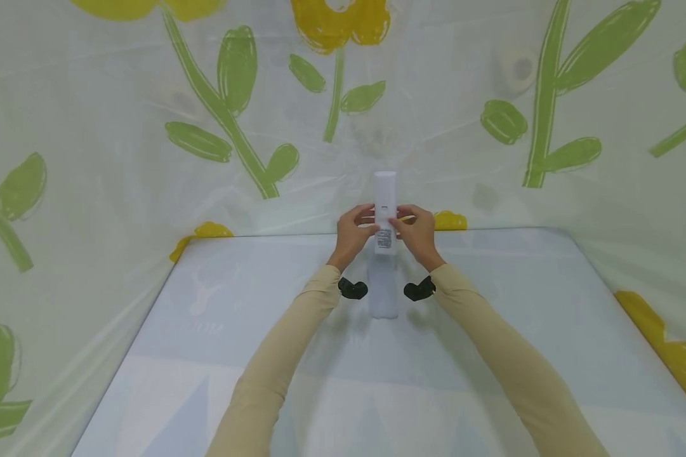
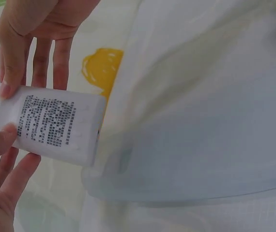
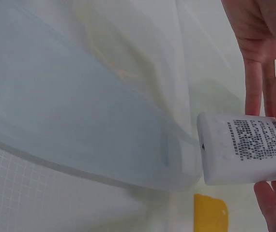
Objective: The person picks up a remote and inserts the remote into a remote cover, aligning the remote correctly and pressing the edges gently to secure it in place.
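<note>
In the head view a slim white oblong device (image 1: pixel 385 190) with rounded ends is held lengthwise away from the body at the table's far side. Its upper face carries a dense dark-print label (image 2: pixel 48 121) and a small mark above it. My left hand (image 1: pixel 355 235) pinches one side, thumb on the labelled face. My right hand (image 1: pixel 418 231) pinches the other side the same way, fingers partly hidden behind. The device's near end (image 3: pixel 213 150) has a small dark hole. A long pale blue-grey piece (image 1: pixel 383 289) with rounded corners shows just below that end, between the wrists.
A pale table (image 1: pixel 251 400) with a blue-and-white print lies under my forearms. White cloth (image 1: pixel 422 127) printed with green leaves and yellow flowers hangs behind and at both sides. Dark wrist cameras (image 1: pixel 353 289) sit inside both sleeve cuffs.
</note>
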The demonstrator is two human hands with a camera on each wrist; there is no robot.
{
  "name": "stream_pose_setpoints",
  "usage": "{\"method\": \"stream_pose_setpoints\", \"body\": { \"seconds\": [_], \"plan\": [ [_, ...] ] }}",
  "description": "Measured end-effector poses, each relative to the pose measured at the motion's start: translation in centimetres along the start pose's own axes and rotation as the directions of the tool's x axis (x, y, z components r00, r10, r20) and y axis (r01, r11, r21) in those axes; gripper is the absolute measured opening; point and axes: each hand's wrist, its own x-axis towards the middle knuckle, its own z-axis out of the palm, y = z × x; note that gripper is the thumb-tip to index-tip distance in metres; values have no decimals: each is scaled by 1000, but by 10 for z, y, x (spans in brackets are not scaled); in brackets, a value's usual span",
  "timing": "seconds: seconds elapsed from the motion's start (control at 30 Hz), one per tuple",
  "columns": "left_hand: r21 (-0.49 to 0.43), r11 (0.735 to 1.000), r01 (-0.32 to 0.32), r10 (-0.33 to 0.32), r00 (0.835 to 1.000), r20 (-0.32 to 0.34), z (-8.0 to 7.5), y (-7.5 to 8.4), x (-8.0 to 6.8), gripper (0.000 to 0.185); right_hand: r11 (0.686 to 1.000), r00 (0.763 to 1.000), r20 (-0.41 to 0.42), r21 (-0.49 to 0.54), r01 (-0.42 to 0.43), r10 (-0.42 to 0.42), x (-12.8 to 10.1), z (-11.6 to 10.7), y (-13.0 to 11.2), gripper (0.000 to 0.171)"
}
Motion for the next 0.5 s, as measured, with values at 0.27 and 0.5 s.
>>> {"method": "stream_pose_setpoints", "body": {
  "seconds": [0.27,0.5],
  "plan": [
    [8,997,80,-79,995,-62,9,-15,2,45,998,1000,-7,-58,-12,12,3,7,11,30],
    [15,985,170,-169,983,-74,15,-21,-2,44,991,999,-32,-128,-24,20,1,13,18,28]
  ]
}}
